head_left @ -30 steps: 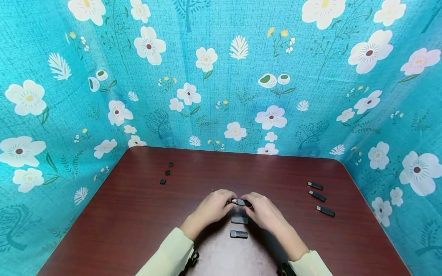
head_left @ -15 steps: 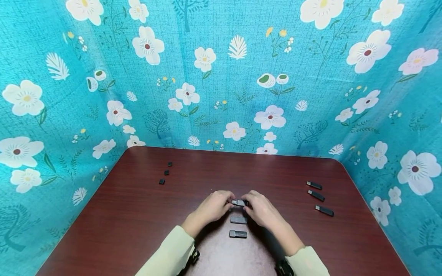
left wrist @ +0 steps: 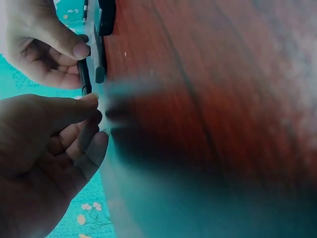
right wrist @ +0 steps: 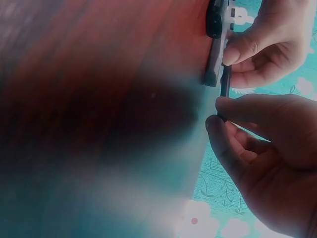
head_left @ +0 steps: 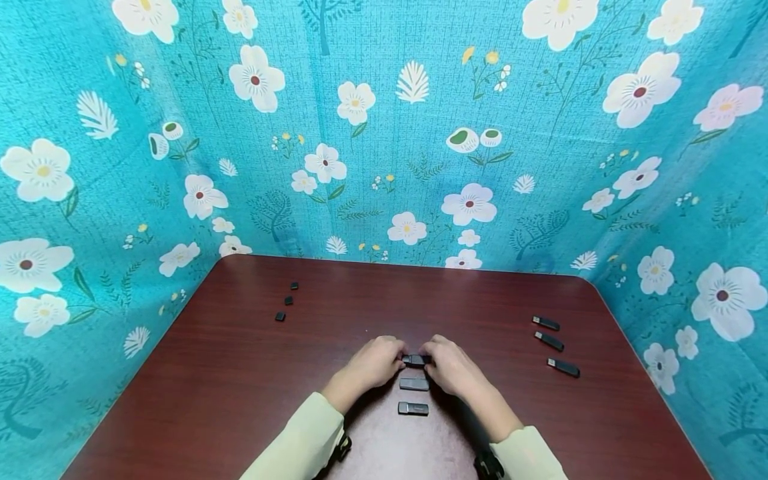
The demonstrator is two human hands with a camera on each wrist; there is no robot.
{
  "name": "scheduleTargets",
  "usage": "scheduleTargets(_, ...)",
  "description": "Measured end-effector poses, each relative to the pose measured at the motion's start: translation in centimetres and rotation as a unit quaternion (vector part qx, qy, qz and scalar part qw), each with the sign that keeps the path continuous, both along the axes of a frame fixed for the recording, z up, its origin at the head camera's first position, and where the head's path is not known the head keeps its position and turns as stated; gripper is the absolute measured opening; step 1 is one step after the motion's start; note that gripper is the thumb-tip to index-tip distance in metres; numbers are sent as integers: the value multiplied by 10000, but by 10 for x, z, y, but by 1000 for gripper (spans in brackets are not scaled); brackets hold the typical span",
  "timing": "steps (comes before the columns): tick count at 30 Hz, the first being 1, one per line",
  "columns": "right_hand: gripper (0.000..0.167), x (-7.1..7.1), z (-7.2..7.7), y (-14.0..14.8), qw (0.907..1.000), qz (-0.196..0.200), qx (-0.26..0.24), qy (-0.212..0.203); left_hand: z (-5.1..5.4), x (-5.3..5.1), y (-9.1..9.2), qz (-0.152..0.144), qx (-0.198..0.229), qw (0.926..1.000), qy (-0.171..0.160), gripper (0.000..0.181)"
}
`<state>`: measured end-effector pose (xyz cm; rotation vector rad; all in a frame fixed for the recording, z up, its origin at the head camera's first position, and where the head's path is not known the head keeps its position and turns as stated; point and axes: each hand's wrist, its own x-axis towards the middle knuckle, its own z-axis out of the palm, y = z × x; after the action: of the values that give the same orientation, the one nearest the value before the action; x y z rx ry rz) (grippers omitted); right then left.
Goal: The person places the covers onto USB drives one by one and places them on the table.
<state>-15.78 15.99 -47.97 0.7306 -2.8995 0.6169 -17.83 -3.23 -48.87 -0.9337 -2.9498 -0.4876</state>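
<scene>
A black USB flash drive (head_left: 415, 361) lies crosswise between my two hands, low over the table. At its left end my left hand (head_left: 375, 363) pinches it between thumb and fingers. My right hand (head_left: 451, 365) grips the other end with thumb and fingertips. Fingers cover both ends of the drive. In the right wrist view its thin dark edge (right wrist: 226, 84) shows between the hands. Just nearer to me lie a grey flash drive (head_left: 414, 385) and a dark flash drive with a lighter left end (head_left: 413, 409), parallel to the held one.
Three small black caps (head_left: 288, 301) sit in a slanted row at the left of the brown table (head_left: 240, 400). At the right are three black flash drives (head_left: 549, 341) with metal plugs bare. A blue flowered cloth (head_left: 360, 167) hangs behind the table.
Both hands have come slightly toward me with the flash drive between them, nearer to the grey one. The drive's pale left part now looks darker. The other drives and caps stay put.
</scene>
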Motion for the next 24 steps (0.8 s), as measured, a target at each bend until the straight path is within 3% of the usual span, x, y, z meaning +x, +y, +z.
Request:
scheduleTargets(7,21,-1,-2,0,9999,152,22,74,-4,0,1,-72,-141,9998,141,8)
scheduleTargets(16,22,-1,0,-1,9996,175,94,-201,-4,1,0,-78,-305,9993,212,8)
scheduleTargets(24,24,-2,-1,2,9993,311,65,-190,-3,3,-3,-166,-281,9991,265,12)
